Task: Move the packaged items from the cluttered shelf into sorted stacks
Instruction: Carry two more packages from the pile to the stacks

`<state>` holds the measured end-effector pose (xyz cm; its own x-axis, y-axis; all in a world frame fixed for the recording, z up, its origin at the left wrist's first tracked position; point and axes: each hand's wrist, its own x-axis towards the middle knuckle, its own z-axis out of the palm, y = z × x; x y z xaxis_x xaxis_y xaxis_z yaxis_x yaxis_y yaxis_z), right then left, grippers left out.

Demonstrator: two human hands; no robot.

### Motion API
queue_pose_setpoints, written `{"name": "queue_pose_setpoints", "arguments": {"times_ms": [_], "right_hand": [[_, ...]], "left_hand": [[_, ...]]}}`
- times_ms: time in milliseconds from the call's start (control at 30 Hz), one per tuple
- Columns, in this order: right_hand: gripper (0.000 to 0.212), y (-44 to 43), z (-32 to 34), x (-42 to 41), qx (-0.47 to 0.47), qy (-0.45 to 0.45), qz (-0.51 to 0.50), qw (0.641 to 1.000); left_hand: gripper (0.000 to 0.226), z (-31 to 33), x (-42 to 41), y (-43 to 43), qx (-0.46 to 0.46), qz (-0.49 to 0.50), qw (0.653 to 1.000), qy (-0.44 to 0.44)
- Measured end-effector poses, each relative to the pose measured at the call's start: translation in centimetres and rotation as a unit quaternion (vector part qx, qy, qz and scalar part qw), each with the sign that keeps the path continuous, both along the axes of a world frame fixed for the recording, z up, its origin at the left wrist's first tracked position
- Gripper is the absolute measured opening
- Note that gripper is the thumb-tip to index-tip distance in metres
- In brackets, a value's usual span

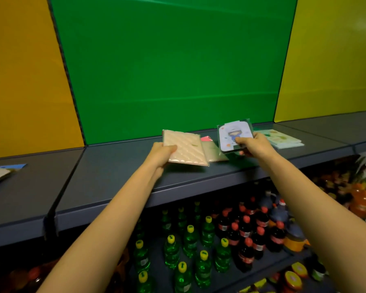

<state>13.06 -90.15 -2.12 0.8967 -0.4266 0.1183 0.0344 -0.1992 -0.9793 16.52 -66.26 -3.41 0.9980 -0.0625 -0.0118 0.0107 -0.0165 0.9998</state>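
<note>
Just above the grey shelf [114,176], the left hand [162,154] grips a peach quilted packet [186,148] and the right hand [251,144] pinches a cartoon-printed packet [235,137], while a pale green stack [281,138] lies toward the shelf's right.

A green back panel [173,60] rises behind the grey shelf [114,176], with an orange panel [23,81] left and a yellow panel [330,60] right; a dim lower shelf [156,273] carries bottles [190,240]

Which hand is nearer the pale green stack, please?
Right: the right hand is just left of the pale green stack; the left hand is farther left.
</note>
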Motion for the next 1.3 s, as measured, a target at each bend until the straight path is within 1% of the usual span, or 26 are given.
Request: {"name": "queue_pose_setpoints", "arguments": {"times_ms": [67,133,200,300,367,400,433,467,533,567,633,700,733,800,867,933,1000,1067,1167,1300], "right_hand": [[0.019,-1.9,-0.2,0.5,0.005,-0.008,-0.001,1.0],[0.015,-3.7,-0.3,1.2,0.002,0.003,0.003,1.0],[0.009,-5.5,-0.4,2.1,-0.023,0.019,0.014,0.999],[0.011,-8.1,-0.7,3.9,-0.04,0.038,0.032,0.998],[0.027,-9.3,-0.9,5.3,-0.049,0.058,0.049,0.996],[0.036,-9.7,-0.9,5.8,-0.057,0.068,0.06,0.994],[0.041,-10.1,-1.0,6.3,-0.068,0.077,0.071,0.992],[0.043,-10.4,-1.2,6.9,-0.078,0.082,0.081,0.99],[0.047,-10.5,-1.4,7.8,-0.088,0.086,0.107,0.987],[0.056,-10.5,-1.6,8.2,-0.103,0.094,0.116,0.983],[0.074,-10.4,-1.8,8.4,-0.183,0.139,0.117,0.966],[0.084,-10.2,-2.1,8.2,-0.331,0.168,0.078,0.925],[0.084,-10.0,-2.1,8.1,-0.393,0.154,0.055,0.905],[0.076,-9.3,-1.5,8.0,-0.456,0.095,0.042,0.884],[0.065,-7.8,-0.5,8.1,-0.485,0.037,0.08,0.87],[0.054,-5.3,0.4,8.3,-0.502,-0.01,0.138,0.854],[0.047,-2.1,0.8,8.1,-0.513,-0.051,0.191,0.835],[0.045,1.5,0.6,7.6,-0.52,-0.081,0.242,0.815],[0.046,6.8,0.1,6.5,-0.517,-0.11,0.312,0.789],[0.045,14.0,-0.3,4.5,-0.518,-0.135,0.369,0.759]], "left_hand": [[0.041,-0.6,1.2,-2.0,0.011,0.011,1.0,0.0],[0.043,-0.7,2.1,-4.0,0.034,0.028,0.999,-0.003],[0.044,-0.7,3.0,-5.8,0.056,0.046,0.997,-0.003],[0.046,-1.1,4.5,-8.0,0.1,0.083,0.991,0.0],[0.05,-1.5,5.1,-9.2,0.137,0.115,0.984,0.009],[0.054,-1.6,5.3,-9.7,0.171,0.139,0.975,0.013],[0.057,-1.8,5.3,-10.1,0.226,0.167,0.959,0.018],[0.059,-1.9,5.2,-10.5,0.293,0.196,0.936,0.023],[0.058,-2.1,5.1,-11.1,0.421,0.236,0.876,0.005],[0.059,-2.3,4.9,-11.4,0.462,0.246,0.852,-0.008],[0.059,-2.6,4.8,-11.7,0.51,0.252,0.822,-0.025],[0.054,-2.6,4.6,-11.7,0.54,0.249,0.802,-0.053],[0.049,-2.5,4.5,-11.5,0.549,0.249,0.794,-0.076],[0.04,-2.1,3.9,-11.0,0.564,0.254,0.776,-0.121],[0.037,-1.5,3.1,-9.7,0.581,0.266,0.754,-0.149],[0.035,-1.1,2.0,-7.7,0.603,0.285,0.728,-0.157],[0.034,-0.9,0.6,-5.1,0.619,0.305,0.708,-0.151],[0.035,-1.0,-1.2,-2.0,0.622,0.329,0.698,-0.132],[0.034,-1.1,-4.5,2.7,0.624,0.362,0.686,-0.1],[0.033,-1.2,-9.1,8.7,0.638,0.393,0.659,-0.059]]}}
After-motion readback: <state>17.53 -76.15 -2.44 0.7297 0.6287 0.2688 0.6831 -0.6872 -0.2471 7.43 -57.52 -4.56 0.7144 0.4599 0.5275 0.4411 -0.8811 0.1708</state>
